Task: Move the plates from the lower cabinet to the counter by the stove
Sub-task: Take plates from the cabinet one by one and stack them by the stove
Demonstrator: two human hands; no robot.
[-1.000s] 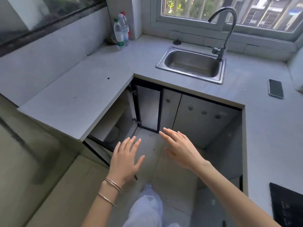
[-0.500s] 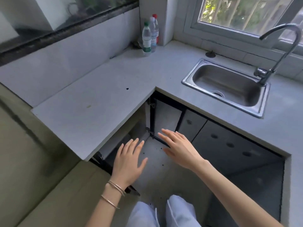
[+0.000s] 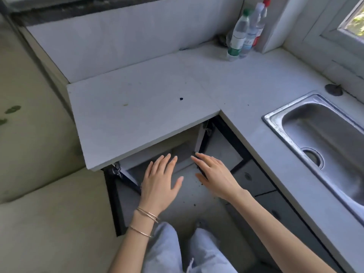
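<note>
Your hands are both empty, fingers straight. Your left hand (image 3: 159, 182) and right hand (image 3: 214, 176) hover level before the open lower cabinet (image 3: 185, 150) at 12 o'clock, under the desk (image 3: 137, 115) edge. The plates are hidden inside, so neither hand is plainly nearer.

Soft window (image 3: 354, 20) daylight, shadowed cabinet interior (image 3: 177, 154), wide-angle edge warping.

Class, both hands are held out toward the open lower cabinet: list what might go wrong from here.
1. The counter edge overhangs the left hand and right hand; lifted plates might strike it.
2. No plates show in the shadowed cabinet, so a blind grip may slip.
</note>
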